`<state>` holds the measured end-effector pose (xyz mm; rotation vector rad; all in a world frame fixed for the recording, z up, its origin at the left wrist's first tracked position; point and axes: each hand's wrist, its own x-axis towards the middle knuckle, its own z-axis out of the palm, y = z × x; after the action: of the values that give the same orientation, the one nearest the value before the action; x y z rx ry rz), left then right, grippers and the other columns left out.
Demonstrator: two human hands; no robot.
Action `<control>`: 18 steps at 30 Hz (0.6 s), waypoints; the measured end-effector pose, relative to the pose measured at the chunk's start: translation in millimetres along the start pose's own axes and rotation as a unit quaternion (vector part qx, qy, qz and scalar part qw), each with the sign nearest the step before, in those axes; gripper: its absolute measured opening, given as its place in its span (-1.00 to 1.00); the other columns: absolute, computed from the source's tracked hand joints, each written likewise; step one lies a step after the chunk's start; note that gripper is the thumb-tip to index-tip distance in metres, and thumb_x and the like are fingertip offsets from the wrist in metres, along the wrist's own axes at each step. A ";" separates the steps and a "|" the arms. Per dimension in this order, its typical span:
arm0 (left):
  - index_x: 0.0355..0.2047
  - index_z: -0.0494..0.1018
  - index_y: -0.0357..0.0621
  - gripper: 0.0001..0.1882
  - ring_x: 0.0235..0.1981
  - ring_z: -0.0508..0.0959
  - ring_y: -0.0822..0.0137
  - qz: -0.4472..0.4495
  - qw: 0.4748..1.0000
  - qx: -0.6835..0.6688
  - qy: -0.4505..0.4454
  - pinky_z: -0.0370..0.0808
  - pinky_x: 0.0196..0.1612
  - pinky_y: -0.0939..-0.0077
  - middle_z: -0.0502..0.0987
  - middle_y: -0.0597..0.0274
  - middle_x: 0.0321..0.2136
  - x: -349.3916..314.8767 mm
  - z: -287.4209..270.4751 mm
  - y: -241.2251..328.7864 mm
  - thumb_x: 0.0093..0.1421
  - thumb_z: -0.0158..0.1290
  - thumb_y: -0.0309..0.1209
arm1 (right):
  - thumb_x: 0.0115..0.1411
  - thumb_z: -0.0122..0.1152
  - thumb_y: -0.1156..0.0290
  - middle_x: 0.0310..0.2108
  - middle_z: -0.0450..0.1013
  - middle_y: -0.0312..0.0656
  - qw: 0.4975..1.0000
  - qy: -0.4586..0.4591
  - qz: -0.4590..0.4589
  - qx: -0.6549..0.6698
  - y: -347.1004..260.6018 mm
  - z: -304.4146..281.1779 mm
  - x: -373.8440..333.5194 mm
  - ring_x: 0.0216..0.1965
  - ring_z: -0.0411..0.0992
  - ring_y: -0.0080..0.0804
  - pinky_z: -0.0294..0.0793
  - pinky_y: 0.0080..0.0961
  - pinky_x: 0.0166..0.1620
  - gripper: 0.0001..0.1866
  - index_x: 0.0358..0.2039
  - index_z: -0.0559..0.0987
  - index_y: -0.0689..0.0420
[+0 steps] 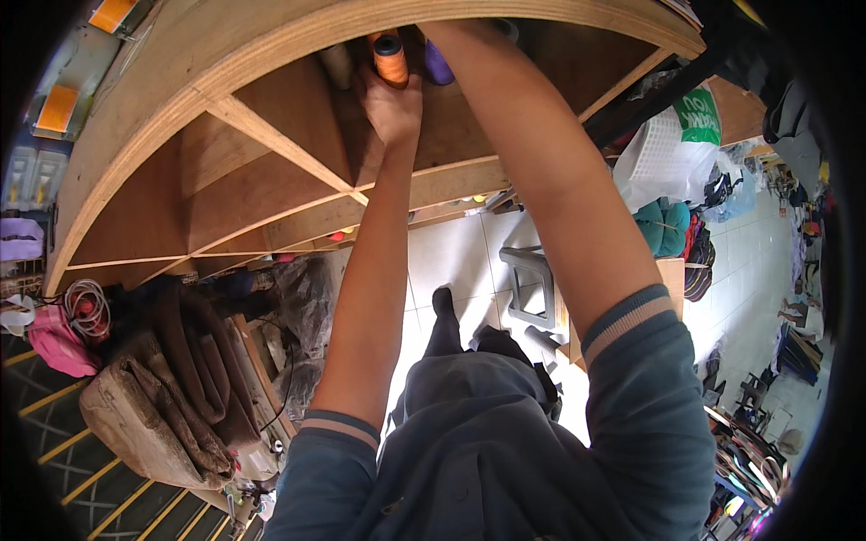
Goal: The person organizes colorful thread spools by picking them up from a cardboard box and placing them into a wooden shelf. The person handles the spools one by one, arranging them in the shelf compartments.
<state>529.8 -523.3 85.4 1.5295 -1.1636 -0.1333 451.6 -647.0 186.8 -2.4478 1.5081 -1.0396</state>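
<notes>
My left hand [394, 106] is raised into a wooden shelf compartment, its fingers wrapped round a spool of orange thread [391, 65] with a dark top. Just right of that spool sits a purple thread spool [439, 65], partly covered by my right arm. My right forearm [514, 99] reaches deeper into the same compartment. Its wrist passes behind the curved front board, so the fingers are hidden and I cannot see what they touch. A pale spool [337, 65] stands in shadow to the left of my left hand.
The wooden shelf [271, 50] spans the top, split by dividers. A grey stool [530, 284] stands on the tiled floor below. Brown folded material [167, 397] lies at left, near a pink item [61, 343]. White plastic bags [663, 158] and a teal bundle [663, 225] are at right.
</notes>
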 end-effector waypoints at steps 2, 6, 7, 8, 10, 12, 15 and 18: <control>-0.09 0.32 -0.27 -0.35 -0.13 0.46 -0.12 0.011 1.000 0.005 0.010 0.40 -0.01 0.08 0.46 -0.11 -0.22 0.0 1.3 -2.4 -0.23 0.32 -0.39 | 0.14 0.11 0.26 -0.09 0.41 0.14 1.000 -0.002 0.006 0.003 1.9 -1.5 -1.2 -0.15 0.44 0.09 0.44 -0.20 -0.10 -0.60 -0.07 0.47 0.23; -0.11 0.32 -0.28 -0.36 -0.15 0.46 -0.13 0.033 0.999 0.006 0.026 0.39 -0.02 0.07 0.45 -0.11 -0.22 0.4 4.2 -7.0 -0.23 0.32 -0.39 | 0.14 0.11 0.23 -0.07 0.41 0.13 1.000 -0.005 0.024 0.004 6.7 -16.5 -4.9 -0.14 0.45 0.06 0.44 -0.22 -0.10 -0.58 -0.06 0.47 0.23; -0.12 0.32 -0.28 -0.37 -0.16 0.46 -0.13 0.031 0.999 0.001 0.021 0.39 -0.03 0.06 0.44 -0.12 -0.21 1.0 5.0 -8.7 -0.23 0.32 -0.39 | 0.15 0.12 0.22 -0.07 0.41 0.13 1.000 -0.006 0.028 0.006 8.5 -20.5 -7.1 -0.14 0.45 0.06 0.45 -0.22 -0.10 -0.58 -0.06 0.47 0.23; -0.12 0.32 -0.29 -0.37 -0.16 0.45 -0.14 0.029 0.999 -0.004 0.017 0.39 -0.03 0.06 0.43 -0.13 -0.21 0.8 5.4 -10.5 -0.23 0.32 -0.40 | 0.15 0.12 0.21 -0.06 0.41 0.12 1.000 -0.007 0.031 0.003 7.8 -21.8 -8.9 -0.14 0.46 0.05 0.45 -0.23 -0.10 -0.57 -0.05 0.47 0.22; -0.13 0.32 -0.29 -0.36 -0.16 0.45 -0.14 0.018 1.000 -0.004 0.021 0.39 -0.03 0.06 0.43 -0.14 -0.20 1.5 4.8 -7.9 -0.23 0.33 -0.38 | 0.15 0.12 0.19 -0.05 0.41 0.12 0.999 -0.005 0.032 0.004 8.1 -25.5 -11.0 -0.14 0.46 0.04 0.45 -0.24 -0.09 -0.56 -0.05 0.47 0.22; -0.13 0.32 -0.30 -0.36 -0.16 0.45 -0.15 0.010 1.000 0.002 0.025 0.40 -0.03 0.06 0.42 -0.15 -0.20 1.2 4.4 -4.5 -0.23 0.34 -0.36 | 0.15 0.12 0.17 -0.04 0.41 0.11 0.999 -0.001 0.031 0.008 7.9 -30.5 -11.5 -0.14 0.46 0.03 0.46 -0.25 -0.09 -0.55 -0.04 0.47 0.22; -0.12 0.32 -0.32 -0.34 -0.16 0.46 -0.15 0.010 0.999 0.020 0.025 0.41 -0.04 0.07 0.43 -0.16 -0.20 1.5 3.2 -1.6 -0.21 0.35 -0.33 | 0.15 0.12 0.14 -0.03 0.41 0.10 1.000 0.007 0.023 0.015 3.9 -33.4 -14.5 -0.14 0.47 0.01 0.46 -0.27 -0.09 -0.53 -0.03 0.47 0.21; -0.04 0.30 -0.34 -0.30 -0.14 0.46 -0.13 0.029 0.999 0.018 0.023 0.44 -0.04 0.10 0.43 -0.17 -0.18 -2.4 -5.5 2.8 -0.17 0.34 -0.33 | 0.15 0.12 0.11 -0.01 0.41 0.09 0.999 0.023 0.009 0.030 -5.4 -38.7 -23.0 -0.13 0.48 -0.01 0.47 -0.28 -0.08 -0.51 -0.02 0.47 0.21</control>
<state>530.5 -517.4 88.3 1.5211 -1.1772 -0.0391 426.5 -615.2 207.1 -2.3831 1.4859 -1.1271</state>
